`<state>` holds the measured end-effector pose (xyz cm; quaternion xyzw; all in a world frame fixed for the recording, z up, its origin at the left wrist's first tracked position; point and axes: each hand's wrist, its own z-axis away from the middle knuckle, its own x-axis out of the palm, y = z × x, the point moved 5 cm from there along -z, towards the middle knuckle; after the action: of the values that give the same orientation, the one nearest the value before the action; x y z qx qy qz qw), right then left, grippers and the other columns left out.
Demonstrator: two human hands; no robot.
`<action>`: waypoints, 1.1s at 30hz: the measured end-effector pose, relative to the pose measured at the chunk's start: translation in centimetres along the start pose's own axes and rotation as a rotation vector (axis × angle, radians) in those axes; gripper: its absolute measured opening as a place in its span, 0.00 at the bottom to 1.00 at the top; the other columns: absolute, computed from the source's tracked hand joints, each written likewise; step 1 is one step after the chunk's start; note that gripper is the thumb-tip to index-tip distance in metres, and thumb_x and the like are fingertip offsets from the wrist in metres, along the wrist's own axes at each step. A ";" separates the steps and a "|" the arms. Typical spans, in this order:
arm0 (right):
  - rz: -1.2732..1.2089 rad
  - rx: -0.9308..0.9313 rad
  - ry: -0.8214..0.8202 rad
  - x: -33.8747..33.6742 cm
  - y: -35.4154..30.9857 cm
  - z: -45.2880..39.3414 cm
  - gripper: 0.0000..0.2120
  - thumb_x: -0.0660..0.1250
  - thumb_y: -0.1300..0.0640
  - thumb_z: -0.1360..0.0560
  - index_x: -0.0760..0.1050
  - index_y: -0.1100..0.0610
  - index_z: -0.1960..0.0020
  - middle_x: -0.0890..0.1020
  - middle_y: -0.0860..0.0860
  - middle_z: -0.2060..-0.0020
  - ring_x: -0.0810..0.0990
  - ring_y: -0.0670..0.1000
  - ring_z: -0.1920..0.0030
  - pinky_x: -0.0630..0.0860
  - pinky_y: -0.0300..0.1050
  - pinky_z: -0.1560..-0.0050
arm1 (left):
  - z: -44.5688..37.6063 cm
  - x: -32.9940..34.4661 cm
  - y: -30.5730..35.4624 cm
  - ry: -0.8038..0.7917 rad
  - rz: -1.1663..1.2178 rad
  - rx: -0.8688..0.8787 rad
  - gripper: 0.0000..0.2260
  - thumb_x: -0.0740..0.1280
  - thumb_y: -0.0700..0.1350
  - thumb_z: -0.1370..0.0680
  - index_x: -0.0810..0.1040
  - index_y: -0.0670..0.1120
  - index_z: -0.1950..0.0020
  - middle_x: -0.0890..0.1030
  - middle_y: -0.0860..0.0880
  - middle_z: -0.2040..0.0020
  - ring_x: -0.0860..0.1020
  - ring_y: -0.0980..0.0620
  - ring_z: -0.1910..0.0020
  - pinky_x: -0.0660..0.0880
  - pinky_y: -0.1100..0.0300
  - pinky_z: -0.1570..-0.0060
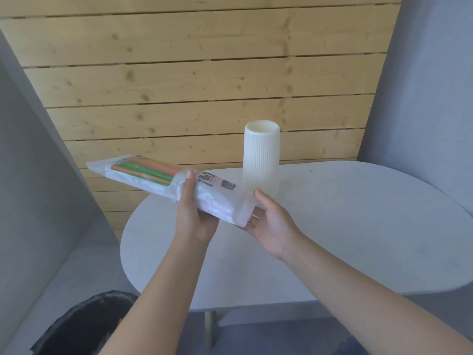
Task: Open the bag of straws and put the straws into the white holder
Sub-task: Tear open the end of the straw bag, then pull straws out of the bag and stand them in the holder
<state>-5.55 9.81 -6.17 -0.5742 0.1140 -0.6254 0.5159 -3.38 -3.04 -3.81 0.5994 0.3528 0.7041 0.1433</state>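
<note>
both hands up over the counter (332, 226), holding the bag of straws (163, 187) between them. left hand (195, 213) wrapped around the middle of the bag from below, thumb laid across the top face near the printed label (208, 180), fingers hidden under the plastic. right hand (268, 224) at the bag's near end, palm up, fingers spread and loose under the corner, thumb tip touching the edge; no firm clamp visible there. bag off the counter, tilted, running away from the right hand, past the left hand and out beyond the counter edge on the left. orange and green straws (143, 170) showing through the clear plastic beyond the left hand; plastic crumpled and pale nearer the right hand. whether the bag is opened yet: cannot tell. white holder (261, 160) upright on the counter just beyond the right hand, ribbed sides, open mouth up, close behind the bag's near end but apart from it. black bin liner (84, 324) low down, below the left forearm. wooden plank wall (199, 73) behind everything.
</note>
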 end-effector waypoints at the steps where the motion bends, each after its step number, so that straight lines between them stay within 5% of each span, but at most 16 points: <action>1: -0.047 0.009 0.006 -0.1 0.0 0.0 0.13 0.59 0.52 0.20 0.72 0.57 0.40 0.81 0.58 0.48 0.80 0.57 0.51 0.79 0.50 0.51 | -0.2 -0.2 0.2 0.000 0.013 -0.001 0.16 0.66 0.56 0.25 0.73 0.44 0.47 0.78 0.47 0.57 0.80 0.47 0.54 0.77 0.49 0.46; 10: -0.117 0.149 0.005 0.2 0.1 0.6 0.20 0.53 0.48 0.19 0.71 0.62 0.37 0.80 0.58 0.54 0.80 0.56 0.52 0.77 0.49 0.53 | 0.2 1.5 3.2 -0.206 -0.237 0.133 0.21 0.72 0.57 0.31 0.75 0.45 0.45 0.79 0.48 0.55 0.80 0.49 0.52 0.77 0.51 0.50; 14: -0.092 0.188 0.020 0.5 0.4 0.6 0.23 0.53 0.47 0.19 0.69 0.62 0.33 0.79 0.56 0.54 0.79 0.54 0.53 0.79 0.48 0.56 | 0.3 1.5 2.7 -0.194 -0.263 0.136 0.14 0.64 0.52 0.26 0.75 0.47 0.43 0.80 0.50 0.55 0.80 0.50 0.52 0.78 0.53 0.52; 21: 0.007 0.198 0.066 0.4 0.6 0.7 0.15 0.54 0.49 0.19 0.71 0.61 0.46 0.77 0.55 0.67 0.80 0.52 0.74 0.78 0.43 0.71 | -0.3 0.4 2.9 -0.095 -0.170 0.136 0.11 0.66 0.52 0.27 0.75 0.46 0.49 0.79 0.50 0.59 0.80 0.50 0.56 0.78 0.51 0.52; 26: 0.543 -0.014 0.112 0.3 -0.3 1.0 0.18 0.52 0.48 0.19 0.70 0.57 0.60 0.72 0.50 0.76 0.68 0.47 0.78 0.59 0.36 0.80 | -0.8 -0.5 2.5 -0.017 -0.115 0.130 0.13 0.67 0.53 0.26 0.73 0.45 0.51 0.78 0.49 0.60 0.79 0.50 0.58 0.77 0.53 0.53; 31: 0.849 -0.298 0.275 -0.4 -1.6 0.0 0.21 0.50 0.47 0.19 0.73 0.61 0.55 0.79 0.56 0.65 0.65 0.47 0.76 0.60 0.40 0.73 | -1.0 -0.9 1.9 0.062 0.014 0.088 0.14 0.67 0.53 0.24 0.73 0.44 0.47 0.78 0.48 0.58 0.80 0.48 0.56 0.78 0.50 0.51; 33: 0.918 -0.393 0.321 -0.8 -2.8 0.0 0.20 0.52 0.47 0.19 0.73 0.60 0.58 0.76 0.53 0.69 0.66 0.49 0.73 0.61 0.42 0.69 | -1.2 -1.3 1.8 0.103 0.072 0.059 0.16 0.67 0.54 0.25 0.72 0.43 0.45 0.78 0.46 0.56 0.80 0.45 0.53 0.78 0.47 0.47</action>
<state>-7.14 11.61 -4.60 -0.4480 0.5468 -0.3819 0.5953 -3.76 -5.51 -3.67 0.5788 0.3585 0.7279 0.0818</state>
